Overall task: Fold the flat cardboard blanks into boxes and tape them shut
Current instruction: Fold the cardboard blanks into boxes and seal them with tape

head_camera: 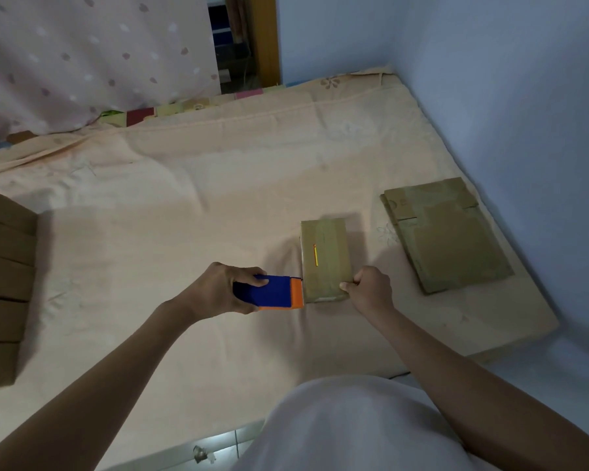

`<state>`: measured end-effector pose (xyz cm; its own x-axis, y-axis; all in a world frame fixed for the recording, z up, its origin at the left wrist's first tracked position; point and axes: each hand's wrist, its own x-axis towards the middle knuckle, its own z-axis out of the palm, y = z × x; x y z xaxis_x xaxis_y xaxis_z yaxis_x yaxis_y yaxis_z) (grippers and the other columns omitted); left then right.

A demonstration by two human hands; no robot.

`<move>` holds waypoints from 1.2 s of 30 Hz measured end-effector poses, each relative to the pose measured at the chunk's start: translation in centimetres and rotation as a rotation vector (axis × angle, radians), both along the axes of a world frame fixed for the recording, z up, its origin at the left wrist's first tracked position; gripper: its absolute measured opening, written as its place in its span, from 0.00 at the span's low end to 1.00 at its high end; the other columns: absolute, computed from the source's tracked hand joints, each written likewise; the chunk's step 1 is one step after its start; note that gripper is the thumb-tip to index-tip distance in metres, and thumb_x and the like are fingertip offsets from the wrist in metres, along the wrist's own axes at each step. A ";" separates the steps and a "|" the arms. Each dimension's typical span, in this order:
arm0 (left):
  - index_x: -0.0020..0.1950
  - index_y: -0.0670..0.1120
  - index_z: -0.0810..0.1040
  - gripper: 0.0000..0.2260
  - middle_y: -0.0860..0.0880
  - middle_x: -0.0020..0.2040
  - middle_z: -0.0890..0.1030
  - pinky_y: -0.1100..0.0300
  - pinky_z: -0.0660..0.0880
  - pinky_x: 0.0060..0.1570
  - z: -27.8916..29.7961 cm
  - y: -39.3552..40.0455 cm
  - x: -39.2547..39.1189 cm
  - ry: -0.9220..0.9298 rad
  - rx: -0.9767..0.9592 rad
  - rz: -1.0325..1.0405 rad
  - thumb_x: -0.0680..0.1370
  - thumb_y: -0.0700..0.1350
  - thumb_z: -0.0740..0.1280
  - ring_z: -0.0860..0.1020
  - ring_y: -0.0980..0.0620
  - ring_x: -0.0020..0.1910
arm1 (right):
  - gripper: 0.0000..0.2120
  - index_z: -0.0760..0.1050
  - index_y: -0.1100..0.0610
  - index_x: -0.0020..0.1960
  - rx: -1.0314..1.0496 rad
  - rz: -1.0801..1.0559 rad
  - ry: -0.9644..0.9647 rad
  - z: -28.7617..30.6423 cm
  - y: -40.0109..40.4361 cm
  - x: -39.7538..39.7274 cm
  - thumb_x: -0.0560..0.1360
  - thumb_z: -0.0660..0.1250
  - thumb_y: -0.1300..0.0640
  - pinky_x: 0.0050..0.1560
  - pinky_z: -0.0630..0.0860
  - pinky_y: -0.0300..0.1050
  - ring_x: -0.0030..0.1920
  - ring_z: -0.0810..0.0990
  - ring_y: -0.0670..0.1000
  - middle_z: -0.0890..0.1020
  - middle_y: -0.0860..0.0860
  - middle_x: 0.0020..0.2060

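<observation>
A small folded cardboard box [325, 256] lies on the peach bed sheet [170, 205], with clear tape running along its top. My left hand [220, 288] grips a blue and orange tape dispenser [269, 293] whose orange end touches the box's near left corner. My right hand [371, 288] pinches the box's near right corner with curled fingers. A stack of flat cardboard blanks [446, 232] lies to the right of the box.
Several finished brown boxes [4, 277] are stacked at the left edge. The blue wall [490, 79] borders the mattress on the right. A dotted curtain [82, 56] hangs at the back left. My white-clad knee [347, 426] is at the bottom.
</observation>
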<state>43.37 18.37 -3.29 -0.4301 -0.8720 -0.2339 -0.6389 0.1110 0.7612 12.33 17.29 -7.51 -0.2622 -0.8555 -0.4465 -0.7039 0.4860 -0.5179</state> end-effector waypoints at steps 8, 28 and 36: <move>0.58 0.48 0.85 0.22 0.65 0.58 0.79 0.74 0.73 0.50 -0.2 -0.3 -0.7 -0.032 -0.016 -0.016 0.66 0.40 0.82 0.79 0.67 0.52 | 0.26 0.74 0.60 0.56 0.061 0.061 0.009 0.0 0.3 1.2 0.71 0.75 0.41 0.44 0.75 0.46 0.51 0.81 0.58 0.80 0.55 0.48; 0.57 0.50 0.85 0.22 0.68 0.57 0.80 0.68 0.77 0.52 2.7 1.0 3.4 -0.011 0.079 0.079 0.64 0.37 0.82 0.81 0.60 0.55 | 0.34 0.74 0.64 0.60 0.096 0.007 0.051 -0.3 -0.8 2.1 0.65 0.81 0.44 0.49 0.77 0.47 0.56 0.81 0.60 0.80 0.59 0.56; 0.56 0.49 0.84 0.18 0.65 0.53 0.80 0.72 0.73 0.43 2.3 0.4 1.5 -0.145 0.021 -0.039 0.67 0.40 0.79 0.79 0.62 0.45 | 0.33 0.74 0.64 0.60 0.097 -0.002 0.037 -0.4 -1.1 2.2 0.65 0.82 0.45 0.45 0.72 0.44 0.57 0.81 0.60 0.80 0.59 0.57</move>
<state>44.89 18.76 -0.95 -0.4239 -0.8495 -0.3140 -0.7381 0.1231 0.6633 14.56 16.23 -7.94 -0.2817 -0.8079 -0.5176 -0.7203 0.5344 -0.4422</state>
